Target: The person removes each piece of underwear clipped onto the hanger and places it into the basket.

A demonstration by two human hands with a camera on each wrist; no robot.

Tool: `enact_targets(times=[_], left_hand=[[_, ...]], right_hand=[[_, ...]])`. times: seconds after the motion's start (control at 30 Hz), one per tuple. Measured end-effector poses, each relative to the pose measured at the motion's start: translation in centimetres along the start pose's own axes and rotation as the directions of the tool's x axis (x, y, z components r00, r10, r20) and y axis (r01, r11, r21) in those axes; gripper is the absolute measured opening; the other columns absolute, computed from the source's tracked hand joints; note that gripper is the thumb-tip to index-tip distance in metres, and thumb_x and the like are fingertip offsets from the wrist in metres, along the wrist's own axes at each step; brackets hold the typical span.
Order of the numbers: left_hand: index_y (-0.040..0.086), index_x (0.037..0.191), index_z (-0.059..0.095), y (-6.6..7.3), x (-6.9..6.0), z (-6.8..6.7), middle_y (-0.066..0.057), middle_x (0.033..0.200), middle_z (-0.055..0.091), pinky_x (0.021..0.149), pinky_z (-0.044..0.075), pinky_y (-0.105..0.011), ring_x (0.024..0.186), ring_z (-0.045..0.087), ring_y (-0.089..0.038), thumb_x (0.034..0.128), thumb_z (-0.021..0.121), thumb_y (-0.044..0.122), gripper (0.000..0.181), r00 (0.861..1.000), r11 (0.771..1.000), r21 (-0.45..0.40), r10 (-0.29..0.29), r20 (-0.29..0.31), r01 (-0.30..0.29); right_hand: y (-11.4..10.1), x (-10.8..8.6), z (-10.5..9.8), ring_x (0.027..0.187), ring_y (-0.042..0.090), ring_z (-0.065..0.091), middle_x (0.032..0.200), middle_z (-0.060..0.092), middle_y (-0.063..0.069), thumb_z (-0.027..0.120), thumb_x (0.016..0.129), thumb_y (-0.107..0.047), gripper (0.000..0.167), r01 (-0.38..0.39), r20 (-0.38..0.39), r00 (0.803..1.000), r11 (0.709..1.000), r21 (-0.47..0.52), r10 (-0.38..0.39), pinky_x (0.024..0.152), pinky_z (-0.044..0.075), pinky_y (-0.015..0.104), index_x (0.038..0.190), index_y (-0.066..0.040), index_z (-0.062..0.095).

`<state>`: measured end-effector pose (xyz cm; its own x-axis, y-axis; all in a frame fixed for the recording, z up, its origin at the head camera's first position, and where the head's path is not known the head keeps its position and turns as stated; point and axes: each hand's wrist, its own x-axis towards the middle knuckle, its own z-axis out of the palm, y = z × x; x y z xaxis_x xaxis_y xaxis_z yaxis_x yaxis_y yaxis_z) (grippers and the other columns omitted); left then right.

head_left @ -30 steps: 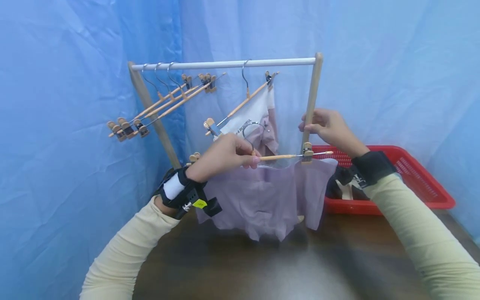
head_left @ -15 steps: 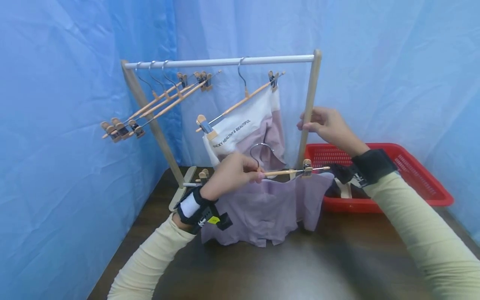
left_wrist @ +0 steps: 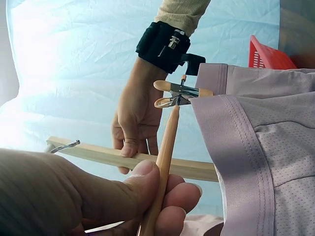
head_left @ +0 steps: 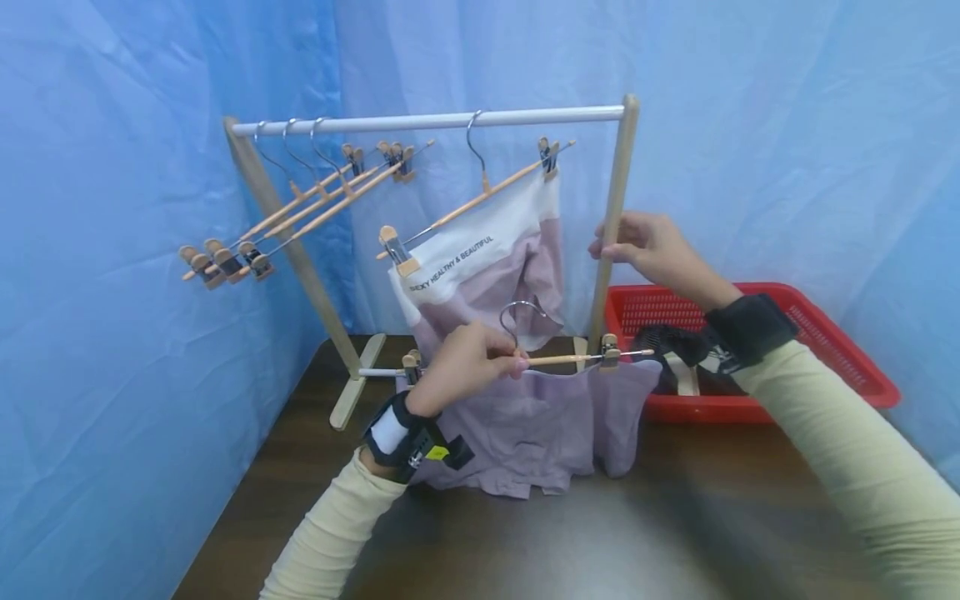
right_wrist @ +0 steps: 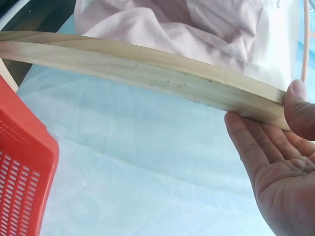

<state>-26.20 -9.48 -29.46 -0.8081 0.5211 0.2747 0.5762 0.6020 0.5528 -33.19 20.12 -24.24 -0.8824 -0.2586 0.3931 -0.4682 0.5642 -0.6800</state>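
My left hand (head_left: 472,362) pinches the wooden bar of a clip hanger (head_left: 558,361) between thumb and fingers, below its upturned metal hook. From its clips hang mauve underpants (head_left: 525,433), low over the table in front of the rack. In the left wrist view the hanger bar (left_wrist: 168,137) runs between thumb and fingers, and a clip grips the waistband (left_wrist: 241,147). My right hand (head_left: 648,250) holds the right wooden post (head_left: 618,183) of a small clothes rack, thumb on one side and fingers on the other, as the right wrist view shows with the post (right_wrist: 147,64).
A white-and-pink garment (head_left: 480,267) with lettering hangs from a hanger on the white rail (head_left: 420,122). Several bare clip hangers (head_left: 315,208) hang at the rail's left. A red basket (head_left: 817,350) with dark items stands right of the rack. Blue curtains (head_left: 787,125) surround the table (head_left: 570,550).
My left hand has lowered the hanger and mauve underpants, uncovering more of the hung garment behind. My right hand still holds the post. The head view has shifted slightly.
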Motion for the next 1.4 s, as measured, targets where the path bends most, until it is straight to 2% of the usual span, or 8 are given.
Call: enact_targets(times=[0.2, 0.33, 0.47, 0.57, 0.77, 0.9, 1.23, 1.4], left_hand=[[0.013, 0.09, 0.081, -0.5, 0.1, 0.7, 0.001, 0.084, 0.078, 0.063, 0.047, -0.022, 0.068, 0.061, -0.007, 0.0915, 0.076, 0.016, 0.006, 1.0, 0.999, -0.037, -0.025, 0.006, 0.025], [0.013, 0.09, 0.081, -0.7, 0.2, 1.1, 0.001, 0.083, 0.078, 0.063, 0.047, -0.022, 0.068, 0.061, -0.008, 0.0913, 0.076, 0.016, 0.006, 1.0, 0.999, -0.037, -0.019, 0.005, 0.019], [0.012, 0.09, 0.081, -0.8, 0.3, 1.4, 0.001, 0.082, 0.077, 0.063, 0.048, -0.022, 0.068, 0.062, -0.008, 0.0913, 0.076, 0.015, 0.006, 1.0, 0.999, -0.031, -0.014, 0.012, 0.014], [0.013, 0.09, 0.081, -0.9, 0.3, 1.6, 0.001, 0.082, 0.077, 0.064, 0.047, -0.022, 0.069, 0.062, -0.008, 0.0915, 0.076, 0.015, 0.006, 1.0, 0.999, -0.03, -0.021, 0.015, 0.021], [0.013, 0.091, 0.081, -1.1, 0.4, 1.8, 0.002, 0.082, 0.077, 0.064, 0.049, -0.023, 0.07, 0.063, -0.009, 0.0911, 0.076, 0.015, 0.005, 0.999, 0.997, -0.053, -0.05, 0.017, 0.051], [0.014, 0.09, 0.081, -1.1, 0.7, 1.8, 0.002, 0.082, 0.077, 0.063, 0.047, -0.023, 0.069, 0.061, -0.009, 0.0914, 0.076, 0.015, 0.005, 0.999, 0.998, -0.051, -0.034, 0.002, 0.034], [0.012, 0.083, 0.08, -0.7, 1.1, 0.6, 0.002, 0.078, 0.073, 0.062, 0.042, -0.021, 0.066, 0.055, -0.009, 0.0912, 0.076, 0.012, 0.009, 0.998, 0.999, 0.0, 0.043, -0.053, -0.044], [0.012, 0.083, 0.079, -1.1, 0.9, 0.3, 0.002, 0.081, 0.076, 0.063, 0.044, -0.021, 0.067, 0.056, -0.009, 0.0902, 0.077, 0.012, 0.008, 0.996, 0.998, 0.002, 0.065, -0.061, -0.065]], right_hand=[[0.0, 0.1, -0.2, 0.121, 0.036, 0.066, 0.119, 0.07, 0.024, 0.061, 0.101, -0.006, 0.024, 0.022, 0.005, 1.0, 1.0, -0.014, -0.022, 0.105, 0.051, 0.053, 0.123, 0.002, 0.061], [-0.6, -0.4, -0.6, 0.122, 0.043, 0.064, 0.125, 0.067, 0.029, 0.062, 0.101, -0.009, 0.033, -0.014, 0.023, 1.0, 0.996, -0.083, 0.016, 0.104, 0.051, 0.057, 0.13, 0.006, 0.06], [-1.5, -2.0, -0.7, 0.119, 0.049, 0.063, 0.126, 0.066, 0.032, 0.066, 0.1, -0.02, 0.045, -0.097, 0.043, 0.993, 0.972, -0.213, 0.108, 0.099, 0.052, 0.061, 0.133, 0.009, 0.06], [-1.7, -3.8, -0.4, 0.12, 0.048, 0.064, 0.127, 0.067, 0.029, 0.068, 0.099, -0.026, 0.048, -0.097, 0.062, 0.991, 0.963, -0.251, 0.116, 0.097, 0.053, 0.061, 0.133, 0.007, 0.062], [-1.6, -7.5, 0.5, 0.121, 0.042, 0.066, 0.126, 0.07, 0.022, 0.067, 0.1, -0.034, 0.05, -0.06, 0.101, 0.992, 0.98, -0.191, 0.08, 0.098, 0.054, 0.056, 0.134, 0.002, 0.063], [-1.8, -9.0, 1.4, 0.115, 0.036, 0.07, 0.123, 0.073, 0.016, 0.069, 0.098, -0.035, 0.048, -0.047, 0.116, 0.991, 0.982, -0.185, 0.069, 0.096, 0.057, 0.053, 0.133, -0.003, 0.066], [-1.8, -10.0, 3.4, 0.09, 0.02, 0.07, 0.107, 0.077, 0.006, 0.08, 0.09, -0.027, 0.04, -0.008, 0.135, 0.99, 0.984, -0.179, 0.033, 0.08, 0.063, 0.036, 0.124, -0.007, 0.072], [-1.0, -10.2, 4.8, 0.092, 0.024, 0.073, 0.106, 0.077, 0.009, 0.081, 0.088, -0.019, 0.035, 0.02, 0.066, 0.998, 0.993, -0.115, -0.012, 0.085, 0.063, 0.04, 0.12, -0.006, 0.073]])
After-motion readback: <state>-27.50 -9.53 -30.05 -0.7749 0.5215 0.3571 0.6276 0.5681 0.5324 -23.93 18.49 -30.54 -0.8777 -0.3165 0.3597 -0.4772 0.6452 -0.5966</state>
